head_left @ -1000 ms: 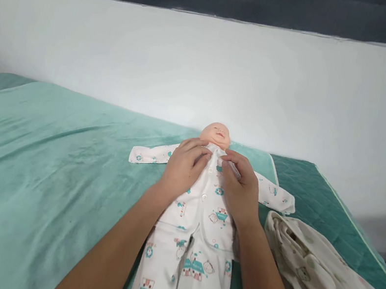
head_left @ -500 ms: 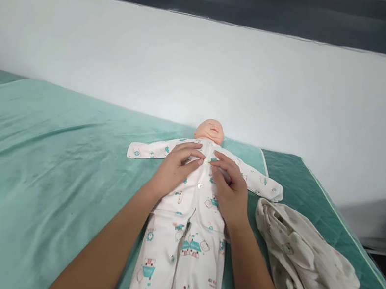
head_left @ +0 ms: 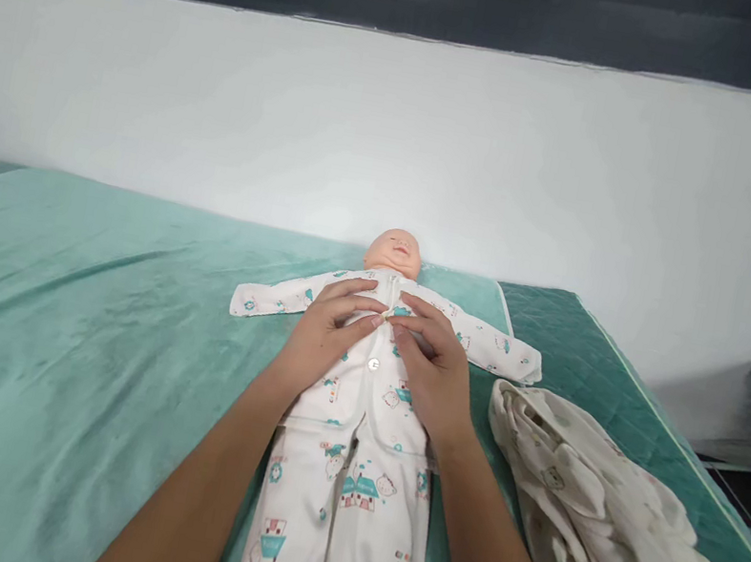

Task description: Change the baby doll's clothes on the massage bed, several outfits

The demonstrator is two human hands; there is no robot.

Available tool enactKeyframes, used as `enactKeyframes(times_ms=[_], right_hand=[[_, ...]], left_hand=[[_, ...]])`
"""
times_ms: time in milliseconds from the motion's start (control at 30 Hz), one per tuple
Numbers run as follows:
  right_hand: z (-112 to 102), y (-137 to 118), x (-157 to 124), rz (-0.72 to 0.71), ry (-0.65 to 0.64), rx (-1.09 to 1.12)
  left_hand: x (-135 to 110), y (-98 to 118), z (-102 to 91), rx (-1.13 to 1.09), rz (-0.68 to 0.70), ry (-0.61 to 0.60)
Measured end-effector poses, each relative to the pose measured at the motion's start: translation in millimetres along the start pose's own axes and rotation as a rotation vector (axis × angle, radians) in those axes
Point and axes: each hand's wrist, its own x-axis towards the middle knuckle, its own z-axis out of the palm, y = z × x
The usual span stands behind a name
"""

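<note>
A baby doll (head_left: 393, 251) lies on its back on a teal blanket (head_left: 50, 311), dressed in a white romper (head_left: 349, 470) printed with teal pictures. Both sleeves are spread out sideways. My left hand (head_left: 326, 335) and my right hand (head_left: 429, 368) rest on the doll's chest, and their fingertips meet at the front placket just below the collar. The fingers of both hands pinch the fabric there, around a small button. A second white button (head_left: 373, 365) shows lower down between my hands.
A crumpled cream cloth (head_left: 603, 515) with a faint bear print lies to the right of the doll. The bed's right edge runs diagonally at the far right, with a darker quilted cover (head_left: 574, 345) under the blanket. A white wall stands behind.
My hands have moved slightly down the doll's chest, from the collar to the upper placket. The view has shifted, so the doll sits further left in the picture.
</note>
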Motion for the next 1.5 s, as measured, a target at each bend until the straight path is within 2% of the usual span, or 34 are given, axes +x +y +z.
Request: enactKeyframes(times_ms=[367, 800, 1167, 1433, 1500], right_hand=[[-2.2, -3.7, 0.4, -0.091, -0.028, -0.092], [-0.8, -2.7, -0.3, -0.064, -0.013, -0.053], [0.1, -0.3, 1.2, -0.052, 0.014, 0.004], [-0.5, -1.2, -0.4, -0.029, 0.049, 0.066], [-3.7, -2.1, -0.1, -0.027, 0.044, 0.073]], left_hand=[[1.4, 1.6, -1.1, -0.009, -0.013, -0.021], [2.9, 0.2, -1.2, 0.001, 0.032, -0.045], [0.0, 0.8, 4.1, 0.186, 0.239, 0.028], [-1.1, 4.9, -1.7, 0.083, 0.147, -0.073], [-1.9, 6.7, -3.7, 0.050, 0.128, -0.061]])
